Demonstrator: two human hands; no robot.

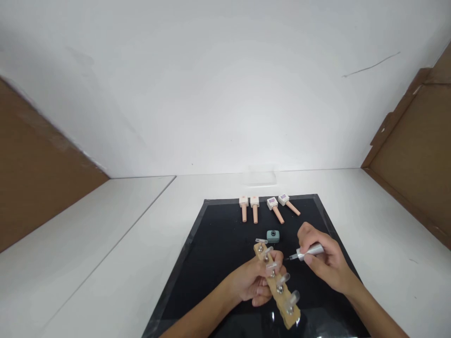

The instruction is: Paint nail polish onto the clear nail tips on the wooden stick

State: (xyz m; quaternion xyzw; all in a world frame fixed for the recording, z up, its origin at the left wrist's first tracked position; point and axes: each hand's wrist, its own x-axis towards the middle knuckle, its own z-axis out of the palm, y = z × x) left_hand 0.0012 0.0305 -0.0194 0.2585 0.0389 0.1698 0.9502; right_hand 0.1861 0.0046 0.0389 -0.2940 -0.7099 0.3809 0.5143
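My left hand [259, 281] is closed around a wooden nail tip stand [282, 300], held at a slant over the black mat. Several clear nail tips [283, 280] stick up from round metal mounts along the wood. Between the fingers and thumb of my right hand [329, 258] is a nail polish brush [310, 251] with a silver handle. Its dark bristles point left, close to the fingertips of my left hand; I cannot tell whether they touch anything. Just beyond the stand is a small teal nail polish bottle [273, 236] with a dark round opening.
Several white nail polish bottles with peach caps, such as one square bottle [272, 203], lie in a row along the far edge of the black mat [218, 244]. A clear plastic piece [260, 178] lies behind it on the white table [116, 263]. Brown cardboard panels [416, 155] flank both sides.
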